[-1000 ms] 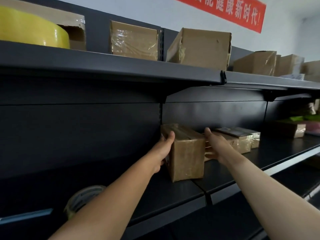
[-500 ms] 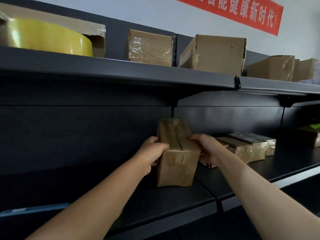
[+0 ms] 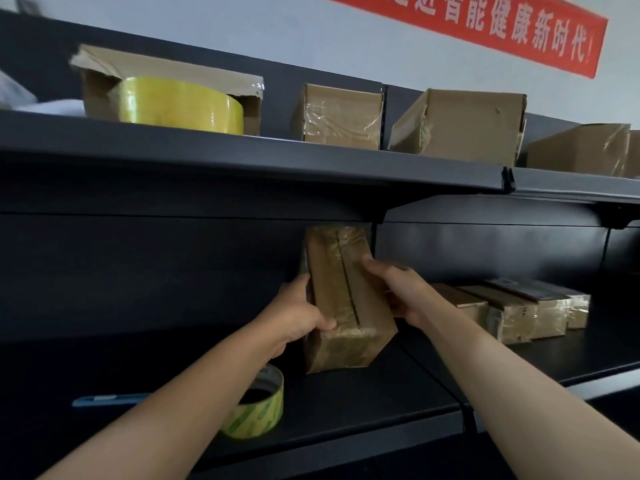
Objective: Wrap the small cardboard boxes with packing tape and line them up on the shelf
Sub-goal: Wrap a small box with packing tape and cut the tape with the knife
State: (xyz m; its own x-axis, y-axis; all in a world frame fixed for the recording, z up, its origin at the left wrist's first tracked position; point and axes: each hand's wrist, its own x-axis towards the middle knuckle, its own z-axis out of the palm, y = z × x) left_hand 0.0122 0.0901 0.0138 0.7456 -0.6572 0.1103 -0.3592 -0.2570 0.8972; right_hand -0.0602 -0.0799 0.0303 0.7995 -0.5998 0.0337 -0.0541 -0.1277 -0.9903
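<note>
A small tape-wrapped cardboard box (image 3: 346,299) is tilted up on the dark lower shelf (image 3: 363,407), its near end low and its far end raised. My left hand (image 3: 298,313) grips its left side and my right hand (image 3: 398,289) grips its right side. Just right of it, a row of wrapped small boxes (image 3: 512,306) lies along the same shelf. A partly used roll of clear packing tape (image 3: 256,410) lies on the shelf under my left forearm.
The upper shelf (image 3: 277,168) carries a big yellow tape roll (image 3: 180,103), an open carton (image 3: 104,84) and several wrapped boxes (image 3: 341,116). A blue-handled tool (image 3: 107,399) lies left of the tape. A red banner (image 3: 485,26) hangs on the wall.
Both hands closed on the box and lifted its far end, so it tilts up more steeply. The view shifted, bringing the tape roll on the lower shelf into sight.
</note>
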